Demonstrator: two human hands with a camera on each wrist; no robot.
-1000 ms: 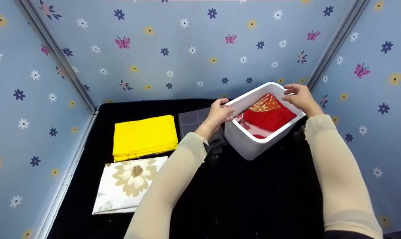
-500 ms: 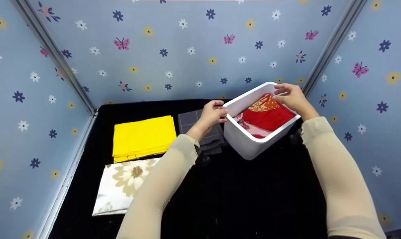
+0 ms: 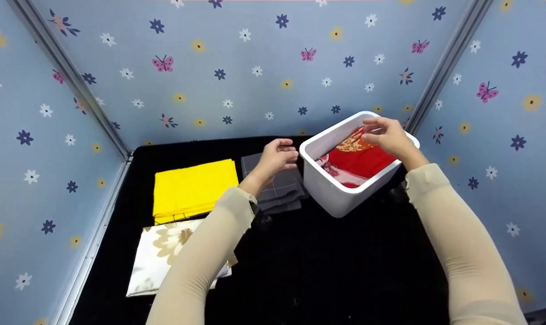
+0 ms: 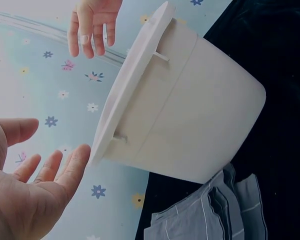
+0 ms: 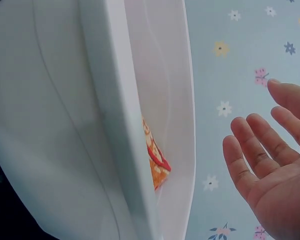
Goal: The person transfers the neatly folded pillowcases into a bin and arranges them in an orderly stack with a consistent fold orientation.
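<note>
A white plastic bin (image 3: pixel 333 194) stands on the black table at the right, with a red patterned cloth (image 3: pixel 361 160) folded inside. My left hand (image 3: pixel 277 155) hovers just left of the bin's rim, fingers relaxed, holding nothing; the left wrist view shows my left hand (image 4: pixel 37 182) open beside the bin (image 4: pixel 190 115). My right hand (image 3: pixel 383 133) floats above the bin's far rim, fingers loose and empty. In the right wrist view my right hand (image 5: pixel 270 160) is open next to the bin's wall (image 5: pixel 65 125), and a bit of the red cloth (image 5: pixel 155 160) shows.
A folded grey checked cloth (image 3: pixel 277 187) lies beside the bin under my left hand. A folded yellow cloth (image 3: pixel 193 189) and a cream flower-print cloth (image 3: pixel 164 253) lie at the left. Blue flowered walls (image 3: pixel 254 67) close in three sides of the black table (image 3: pixel 336 271).
Both hands have let go of the bin's rim. The left hand drew away to the left, the right hand lifted and shifted left over the bin. The bin sits level now.
</note>
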